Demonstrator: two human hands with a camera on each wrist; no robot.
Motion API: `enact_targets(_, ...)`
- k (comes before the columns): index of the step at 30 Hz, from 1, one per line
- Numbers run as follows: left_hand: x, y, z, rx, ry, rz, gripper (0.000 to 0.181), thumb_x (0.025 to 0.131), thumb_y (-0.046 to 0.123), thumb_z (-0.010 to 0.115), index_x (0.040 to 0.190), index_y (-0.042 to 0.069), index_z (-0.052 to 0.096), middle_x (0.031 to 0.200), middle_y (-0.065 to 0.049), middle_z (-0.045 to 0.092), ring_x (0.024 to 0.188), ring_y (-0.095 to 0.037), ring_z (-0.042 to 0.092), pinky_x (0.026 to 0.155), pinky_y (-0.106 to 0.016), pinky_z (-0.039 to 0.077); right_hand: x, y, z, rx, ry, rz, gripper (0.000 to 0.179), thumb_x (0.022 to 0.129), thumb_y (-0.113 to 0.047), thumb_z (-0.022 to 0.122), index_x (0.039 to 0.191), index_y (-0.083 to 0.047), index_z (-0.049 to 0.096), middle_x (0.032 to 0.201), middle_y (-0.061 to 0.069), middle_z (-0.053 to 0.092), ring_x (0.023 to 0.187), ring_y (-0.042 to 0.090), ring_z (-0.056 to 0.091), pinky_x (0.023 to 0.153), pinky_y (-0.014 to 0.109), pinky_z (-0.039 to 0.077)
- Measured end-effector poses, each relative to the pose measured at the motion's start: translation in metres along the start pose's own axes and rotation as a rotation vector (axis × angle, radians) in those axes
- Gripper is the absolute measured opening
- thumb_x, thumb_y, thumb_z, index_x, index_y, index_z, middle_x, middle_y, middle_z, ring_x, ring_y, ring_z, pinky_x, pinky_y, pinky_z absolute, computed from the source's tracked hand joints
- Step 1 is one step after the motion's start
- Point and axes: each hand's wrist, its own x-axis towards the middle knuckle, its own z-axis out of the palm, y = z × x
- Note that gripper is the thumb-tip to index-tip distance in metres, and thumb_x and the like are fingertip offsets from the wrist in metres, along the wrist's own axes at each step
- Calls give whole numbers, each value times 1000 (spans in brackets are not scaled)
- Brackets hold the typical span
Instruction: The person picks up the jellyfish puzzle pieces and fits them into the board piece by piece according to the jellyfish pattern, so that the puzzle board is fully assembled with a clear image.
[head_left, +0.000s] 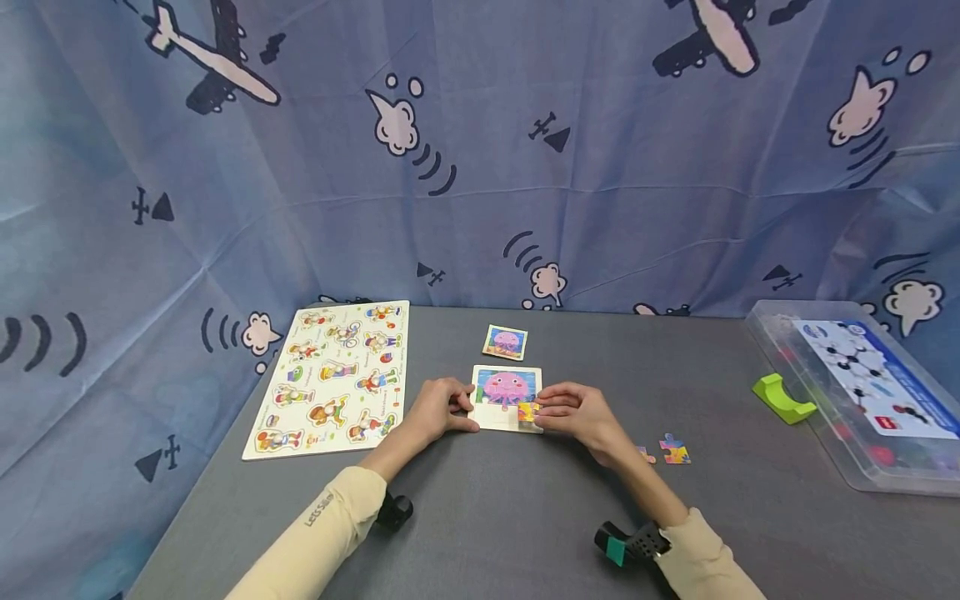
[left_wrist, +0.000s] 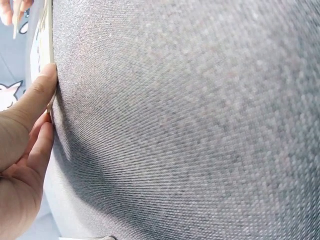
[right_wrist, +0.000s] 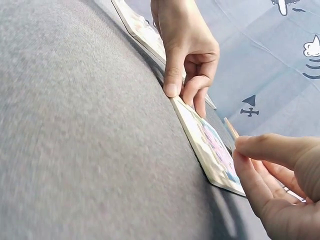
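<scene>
A small puzzle tray (head_left: 489, 417) with a pink octopus picture lies on the grey table, its upper part filled and a pale strip showing at the bottom. My left hand (head_left: 437, 409) grips the tray's left edge, with the thumb at the near corner in the right wrist view. Over the tray's lower right part, my right hand (head_left: 583, 412) pinches a yellow-orange puzzle piece (head_left: 527, 412) between thumb and fingers. That piece is tilted up, apart from the tray, in the right wrist view (right_wrist: 231, 129). Two loose puzzle pieces (head_left: 676, 450) lie right of my right hand, one partly hidden by the forearm.
Behind the tray lies a small octopus picture card (head_left: 506, 342). A large board with cartoon figures (head_left: 352, 346) is at the left. On the right are a lime-green curved block (head_left: 782, 401) and a clear plastic box (head_left: 817, 417). A patterned curtain (head_left: 480, 192) hangs behind the table.
</scene>
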Motion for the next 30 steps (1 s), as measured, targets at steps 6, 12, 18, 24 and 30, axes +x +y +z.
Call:
enact_targets(6,-1,-1,1,6,3,3,23,63,7,88,72,-2,68,106,-20,68,99,-33,66,76,-33,54,8,3,13,12,-2,-4,42,76,15,71,114,20,52,100,24,66,80,13,69,67,23,54)
enact_targets(12,-1,0,0,2,-3,-8,22,64,6,88,72,-2,68,107,-20,68,100,-32,66,77,-30,54,16,7,26,19,3,-9,41,76,17,70,113,20,53,102,26,65,81,16,69,71,23,54)
enact_targets(18,0,1,-1,21,1,2,23,63,7,88,72,-1,69,106,-19,68,99,-31,66,76,-31,54,21,10,39,6,26,-17,39,76,18,70,112,19,54,103,28,65,81,17,69,70,21,53)
enact_targets(24,0,2,-1,13,3,-9,22,63,6,89,72,-1,70,106,-19,69,100,-30,66,75,-33,54,25,13,51,-94,80,-56,34,72,17,74,103,16,61,97,28,67,81,28,70,65,20,53)
enact_targets(30,1,0,-1,-3,4,-10,23,63,6,88,72,-2,69,106,-20,68,99,-31,66,77,-34,54,29,11,61,-239,143,-77,29,68,14,78,95,10,67,85,21,70,76,29,70,61,20,53)
